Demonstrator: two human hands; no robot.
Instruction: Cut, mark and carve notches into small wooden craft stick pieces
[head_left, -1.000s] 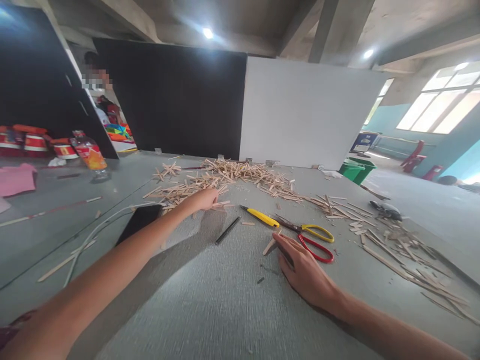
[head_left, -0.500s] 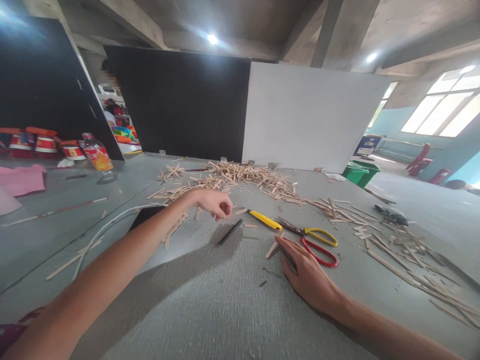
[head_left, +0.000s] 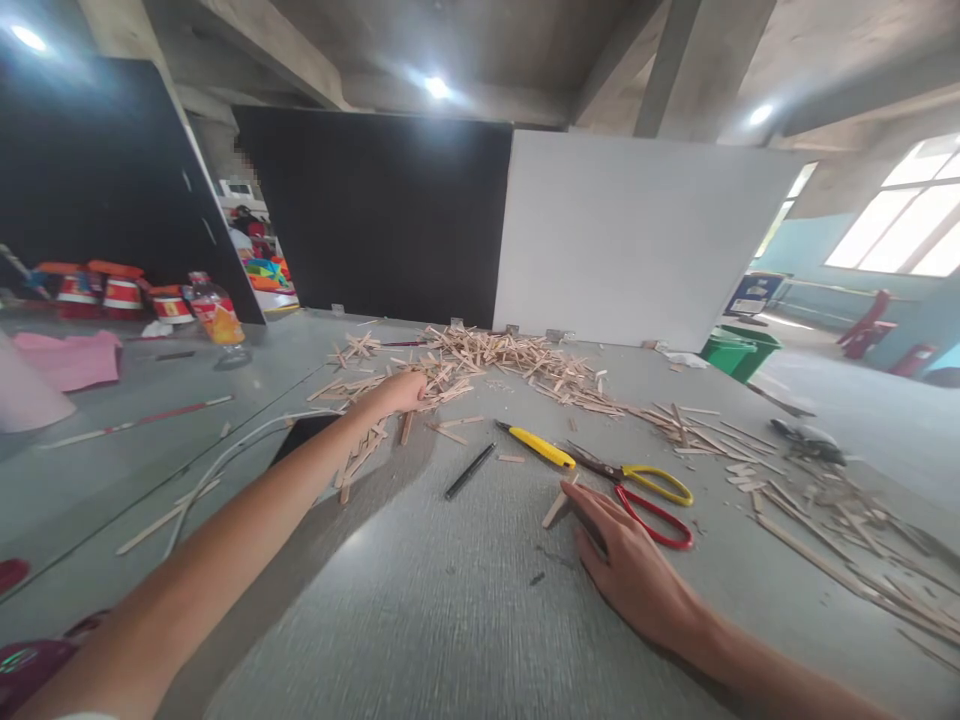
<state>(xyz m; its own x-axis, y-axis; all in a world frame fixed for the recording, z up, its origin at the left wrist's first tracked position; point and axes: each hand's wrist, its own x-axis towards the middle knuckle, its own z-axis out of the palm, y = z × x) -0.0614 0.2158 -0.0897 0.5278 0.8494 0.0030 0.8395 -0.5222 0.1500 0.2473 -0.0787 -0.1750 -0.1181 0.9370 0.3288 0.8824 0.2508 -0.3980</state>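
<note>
My left hand [head_left: 407, 391] reaches over the near left edge of a pile of wooden sticks [head_left: 499, 352]. Its fingers are curled in; whatever they hold is hidden. My right hand [head_left: 626, 550] lies on the table with fingers stretched out, its fingertips touching a short wooden stick [head_left: 557, 505]. Beside that hand are scissors [head_left: 626, 480] with one yellow and one red handle. A yellow utility knife [head_left: 541, 445] lies left of the scissors, and a black pen [head_left: 471, 471] lies between the two hands. A few loose sticks [head_left: 450, 432] rest near the pen.
A dark flat object [head_left: 304, 437] with a white cable [head_left: 217, 465] lies under my left forearm. More sticks and strips [head_left: 810, 545] spread along the right. A drink bottle [head_left: 217, 315] stands at left. Black [head_left: 382, 215] and white panels [head_left: 637, 235] border the table's back.
My left hand has moved left and farther away, from above the pen to the stick pile. My right hand keeps its place by the short stick. The view has shifted slightly.
</note>
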